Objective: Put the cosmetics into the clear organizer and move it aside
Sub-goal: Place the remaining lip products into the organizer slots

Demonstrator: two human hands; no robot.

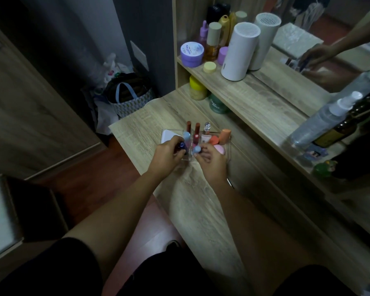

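left grip on dark bottle, organizer full

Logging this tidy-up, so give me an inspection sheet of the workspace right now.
Surface: wooden vanity top, bare near the person.
Job's things: clear organizer holding upright tubes and orange sponge.
Clutter: purple jar and white cylinder on the shelf.
Grips: left hand shut on dark blue bottle; right hand shut on blue-capped tube.
Cables: nothing seen.
Surroundings: mirror, patterned bag on the floor.
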